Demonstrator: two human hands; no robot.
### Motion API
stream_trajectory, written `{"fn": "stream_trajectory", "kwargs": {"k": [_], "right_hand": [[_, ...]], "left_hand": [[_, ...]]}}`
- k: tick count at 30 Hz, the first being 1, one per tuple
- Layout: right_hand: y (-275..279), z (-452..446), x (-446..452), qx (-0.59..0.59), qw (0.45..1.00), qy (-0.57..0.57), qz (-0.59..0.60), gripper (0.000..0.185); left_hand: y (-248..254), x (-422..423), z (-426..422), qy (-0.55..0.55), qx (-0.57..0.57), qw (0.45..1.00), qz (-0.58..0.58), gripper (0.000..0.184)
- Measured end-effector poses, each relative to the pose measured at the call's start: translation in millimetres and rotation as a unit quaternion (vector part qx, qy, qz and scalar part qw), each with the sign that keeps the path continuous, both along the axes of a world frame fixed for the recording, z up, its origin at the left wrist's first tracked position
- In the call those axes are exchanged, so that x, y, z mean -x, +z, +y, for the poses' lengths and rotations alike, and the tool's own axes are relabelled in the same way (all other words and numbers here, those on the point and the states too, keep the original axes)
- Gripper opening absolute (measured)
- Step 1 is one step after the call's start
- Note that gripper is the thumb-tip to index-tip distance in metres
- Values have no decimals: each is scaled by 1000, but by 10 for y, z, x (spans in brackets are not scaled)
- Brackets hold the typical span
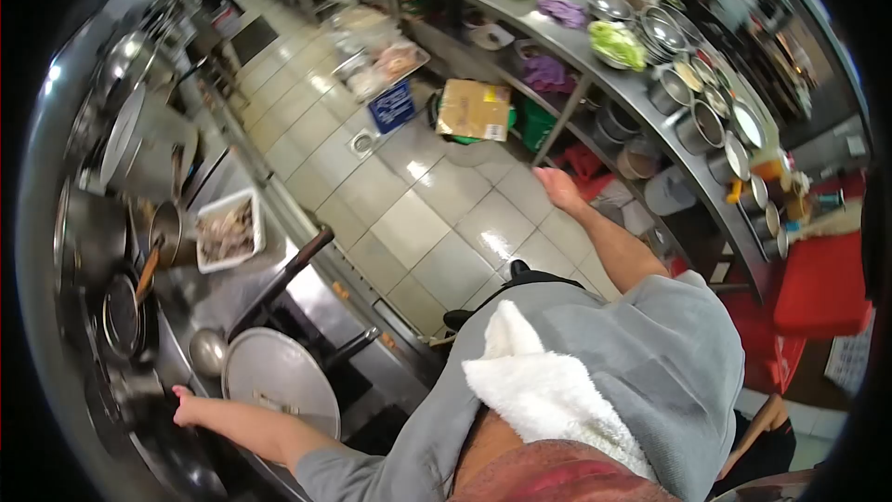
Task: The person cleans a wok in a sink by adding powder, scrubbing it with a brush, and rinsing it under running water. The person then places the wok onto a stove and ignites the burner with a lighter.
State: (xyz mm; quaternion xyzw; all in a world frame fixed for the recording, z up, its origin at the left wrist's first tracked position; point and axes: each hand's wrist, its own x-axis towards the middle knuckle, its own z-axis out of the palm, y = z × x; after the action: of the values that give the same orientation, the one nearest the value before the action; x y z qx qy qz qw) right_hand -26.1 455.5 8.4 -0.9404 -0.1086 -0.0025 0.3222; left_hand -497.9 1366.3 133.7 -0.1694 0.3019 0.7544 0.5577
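Note:
My left hand (185, 407) stretches out over the cooking range at the lower left, close to a dark metal pot (139, 385). Its fingers are small and mostly hidden, so whether they grip anything does not show. Beside that forearm lie a large round metal lid or tray (279, 367), partly under the arm, and a steel ladle (208, 351). My right hand (560, 190) hangs out to the side above the floor, fingers extended with nothing visible in them. It is nearest the lower shelf of the steel counter, by a red bag (583, 164).
Pots, a white tray of food pieces (229, 231) and long dark handles (288, 274) crowd the range. Across the tiled aisle, a steel counter (520, 23) carries bowls, lettuce (618, 45) and containers. A cardboard box (474, 110) and a blue crate (391, 107) sit on the floor. Another person's arm (757, 432) shows lower right.

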Motion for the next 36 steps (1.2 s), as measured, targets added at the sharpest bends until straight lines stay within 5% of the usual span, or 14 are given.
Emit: {"fn": "stream_trajectory", "kwargs": {"k": [2,5,7,9,14,15,16,20,27,28,30,33,34,36], "right_hand": [[306,134,-200,4,998,12,53,37],[768,187,-435,-44,999,25,13,26],[1133,90,-629,-49,996,67,-39,15],[1479,-169,-1065,-58,982,95,-156,13],[3028,-1349,-2595,36,911,-18,-411,24],[3546,-1526,-2744,40,823,20,-566,21],[3813,-2117,-3627,120,640,22,-759,30],[5128,-3122,-4360,418,721,-216,-509,57],[2019,-4352,-4261,319,912,-202,-160,51],[1584,-4412,-4175,304,927,-191,-111,51],[887,-4488,-4039,289,941,-173,-26,49],[243,-4499,-3897,281,946,-155,49,47],[112,-4485,-3880,277,947,-149,66,46],[-59,-4416,-3843,270,947,-147,94,45]], "left_hand": [[640,-740,-974,-29,-90,995,5,20],[903,-1397,-1610,-72,-304,948,56,28],[1284,-2125,-2758,-71,-304,942,121,35],[1337,-2590,-3458,-211,-378,879,198,39],[705,-3813,-5362,-444,-355,798,199,32],[391,-4007,-5612,-488,-366,765,204,29],[85,-4182,-5872,-495,-309,763,278,22],[-1260,-4519,-6834,-563,-213,673,430,9],[-2511,-3548,-7808,-669,125,522,514,16],[-2638,-3326,-7877,-641,155,554,509,16],[-2871,-2891,-8020,-678,205,428,562,17],[-3083,-2633,-8279,-599,163,478,621,25],[-3208,-2568,-8303,-620,122,397,666,24],[-3622,-2420,-8327,-584,29,378,718,17]]}}
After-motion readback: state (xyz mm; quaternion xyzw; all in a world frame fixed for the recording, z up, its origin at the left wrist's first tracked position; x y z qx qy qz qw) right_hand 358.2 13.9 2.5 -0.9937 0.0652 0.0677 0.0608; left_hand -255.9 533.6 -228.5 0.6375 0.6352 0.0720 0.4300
